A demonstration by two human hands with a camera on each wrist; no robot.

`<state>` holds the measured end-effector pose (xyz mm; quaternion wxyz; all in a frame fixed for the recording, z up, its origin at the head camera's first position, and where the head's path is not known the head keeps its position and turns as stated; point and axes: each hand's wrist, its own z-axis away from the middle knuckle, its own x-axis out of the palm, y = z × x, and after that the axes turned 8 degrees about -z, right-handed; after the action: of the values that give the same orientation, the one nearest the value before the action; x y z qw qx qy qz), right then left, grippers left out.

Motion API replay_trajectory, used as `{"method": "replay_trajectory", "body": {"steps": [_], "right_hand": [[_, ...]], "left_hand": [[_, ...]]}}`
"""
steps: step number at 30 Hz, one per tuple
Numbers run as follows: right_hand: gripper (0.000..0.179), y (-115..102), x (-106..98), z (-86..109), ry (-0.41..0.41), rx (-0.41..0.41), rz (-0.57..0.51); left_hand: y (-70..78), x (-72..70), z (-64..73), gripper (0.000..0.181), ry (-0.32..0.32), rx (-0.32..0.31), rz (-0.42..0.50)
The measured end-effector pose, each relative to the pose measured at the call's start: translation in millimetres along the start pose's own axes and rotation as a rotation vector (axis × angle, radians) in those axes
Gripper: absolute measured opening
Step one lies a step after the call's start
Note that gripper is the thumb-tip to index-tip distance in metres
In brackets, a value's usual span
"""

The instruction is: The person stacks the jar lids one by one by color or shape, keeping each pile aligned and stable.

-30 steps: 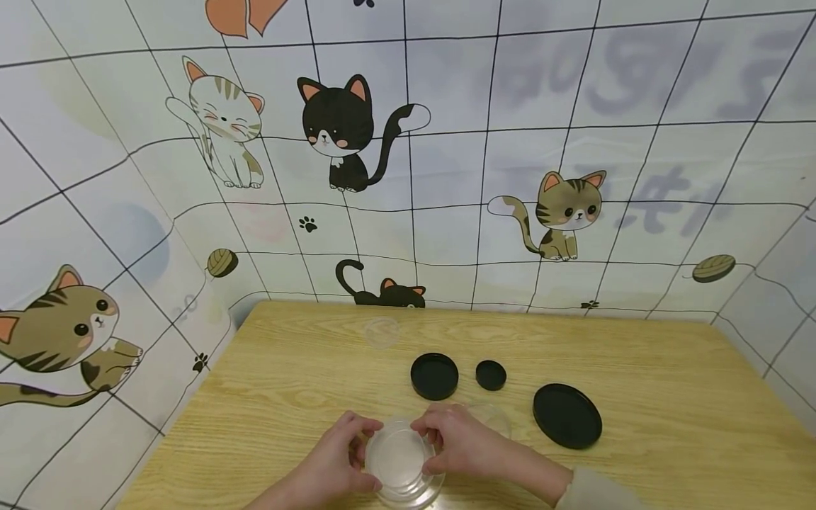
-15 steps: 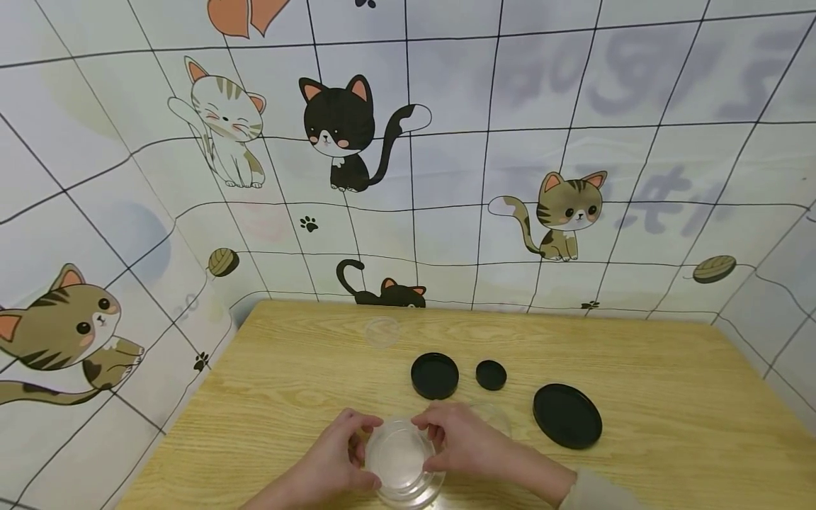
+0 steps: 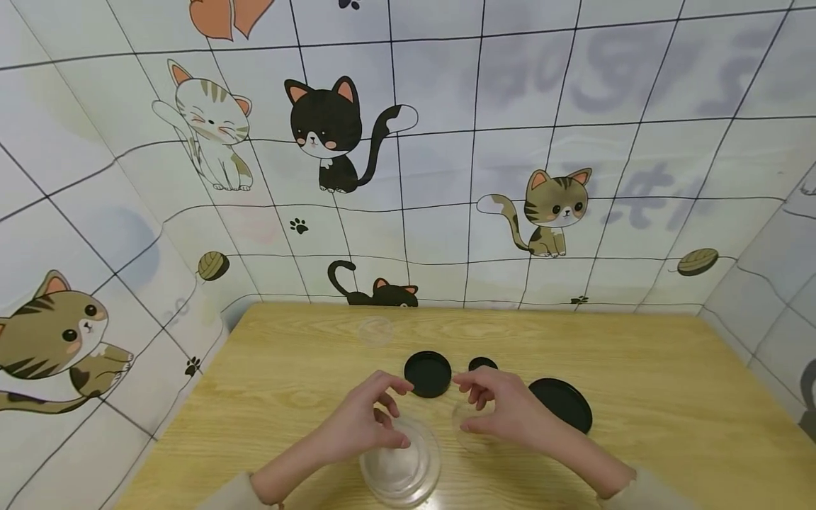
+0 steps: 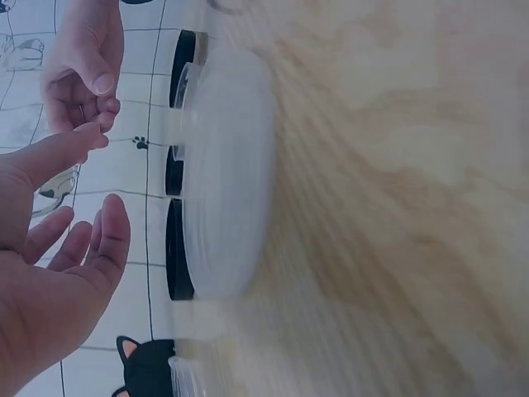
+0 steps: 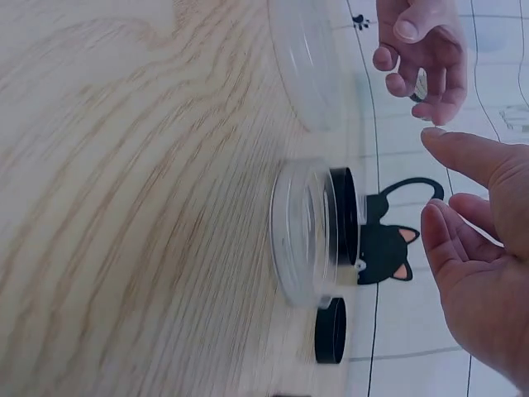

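Near the front of the table sits a stack of clear round shallow dishes [image 3: 400, 480], which shows large and pale in the left wrist view. My left hand [image 3: 357, 428] is raised above its far left side, fingers loosely bent with nothing between them. Over a second clear round dish [image 3: 465, 440], just right of the stack, hovers my right hand [image 3: 510, 409], thumb and fingers apart and holding nothing. The right wrist view shows this clear dish [image 5: 289, 236] standing below and beside the fingertips. My forearm and hand partly hide it in the head view.
Black round shallow lids lie beyond the hands: a medium one [image 3: 428, 374], a small one [image 3: 482, 363] and a large one [image 3: 564, 405], the last two partly covered by my right hand. A small clear disc [image 3: 376, 331] lies near the table's back edge. Cat-print curtain [image 3: 440, 177] surrounds the table.
Both hands have let go of the top dish of the stack and risen away from it. My right hand has moved right, over the other clear dish. The head view has shifted slightly.
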<state>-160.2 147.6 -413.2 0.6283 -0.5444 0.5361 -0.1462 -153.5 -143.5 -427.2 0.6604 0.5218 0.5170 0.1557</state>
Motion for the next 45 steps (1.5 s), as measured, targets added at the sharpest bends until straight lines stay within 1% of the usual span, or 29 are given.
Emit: {"method": "replay_trajectory", "body": {"steps": [3, 7, 10, 13, 16, 19, 20, 22, 26, 29, 35, 38, 45], "right_hand": [[0.054, 3.8, -6.8, 7.9, 0.028, -0.013, 0.008], [0.054, 10.9, -11.2, 17.4, 0.066, -0.02, 0.016], [0.058, 18.4, -10.4, 26.1, 0.096, 0.01, 0.013], [0.064, 28.1, -6.0, 37.4, 0.127, 0.037, 0.003], [0.074, 38.3, 1.3, 48.0, 0.143, 0.013, 0.0], [0.084, 46.6, 9.2, 55.2, 0.133, -0.015, -0.016], [0.085, 48.3, 11.3, 56.6, 0.127, -0.009, -0.029], [0.088, 50.2, 14.4, 58.0, 0.123, 0.04, -0.067], [0.088, 50.0, 16.9, 57.1, 0.154, 0.146, -0.078], [0.085, 49.6, 17.0, 56.1, 0.179, 0.185, -0.048], [0.083, 49.7, 14.8, 56.9, 0.192, 0.22, -0.038], [0.083, 50.4, 13.8, 57.6, 0.185, 0.233, -0.045], [0.079, 51.7, 15.5, 56.4, 0.193, 0.239, -0.035]], "left_hand": [[4.7, 5.6, -12.6, 0.063, -0.01, 0.01, 0.035], [8.3, 13.4, -28.4, 0.064, 0.013, 0.028, 0.041], [8.9, 18.6, -38.1, 0.065, 0.032, 0.031, 0.038], [7.4, 23.1, -44.7, 0.067, 0.017, 0.017, 0.034], [3.5, 27.8, -48.5, 0.068, -0.006, -0.002, 0.026], [0.0, 32.2, -50.0, 0.069, -0.013, -0.015, 0.024], [-1.5, 33.7, -50.8, 0.069, -0.015, -0.02, 0.021], [-3.5, 36.5, -52.9, 0.07, -0.025, -0.029, 0.02], [-6.4, 42.8, -59.4, 0.073, -0.046, -0.035, 0.005], [-6.3, 47.5, -64.3, 0.072, -0.049, -0.018, -0.011], [-4.7, 55.6, -72.9, 0.071, -0.072, 0.009, -0.06], [-5.0, 58.7, -75.0, 0.071, -0.091, 0.007, -0.072], [-6.6, 61.8, -76.9, 0.071, -0.11, -0.016, -0.055]]}}
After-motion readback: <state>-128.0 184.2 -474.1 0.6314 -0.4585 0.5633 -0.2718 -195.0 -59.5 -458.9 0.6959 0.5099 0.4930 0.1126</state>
